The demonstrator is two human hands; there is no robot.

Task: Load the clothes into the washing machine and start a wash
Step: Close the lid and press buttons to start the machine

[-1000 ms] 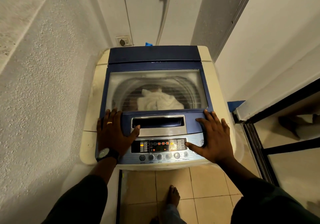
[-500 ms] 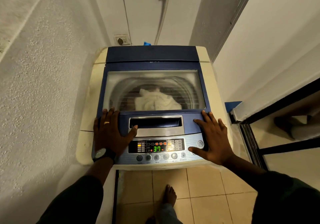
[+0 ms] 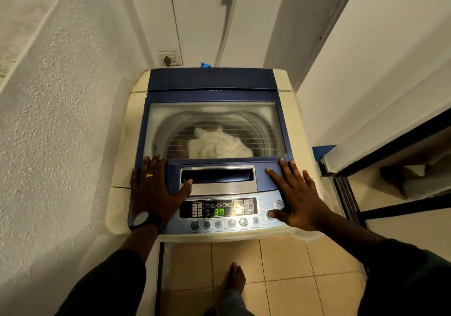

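A cream and blue top-loading washing machine (image 3: 290, 120) stands in front of me with its glass lid (image 3: 214, 110) closed. White clothes (image 3: 219, 143) lie in the drum under the glass. The control panel (image 3: 261, 218) is lit and its green display (image 3: 219, 212) reads 37. My left hand (image 3: 153, 188) lies flat on the lid's front left corner, thumb at the handle recess (image 3: 217, 175). My right hand (image 3: 297, 193) lies flat on the front right, its thumb on a round button (image 3: 270, 215) below the power button. Neither hand holds anything.
A rough white wall (image 3: 61, 120) runs close along the left. A socket (image 3: 169, 59) and a hose (image 3: 227, 27) are on the back wall. A dark sliding door frame (image 3: 353, 208) is on the right. My bare foot (image 3: 236, 279) stands on beige tiles.
The display went from red lights only to a green 37. My right hand shifted slightly, its thumb now on the round button. My left hand stayed flat on the lid.
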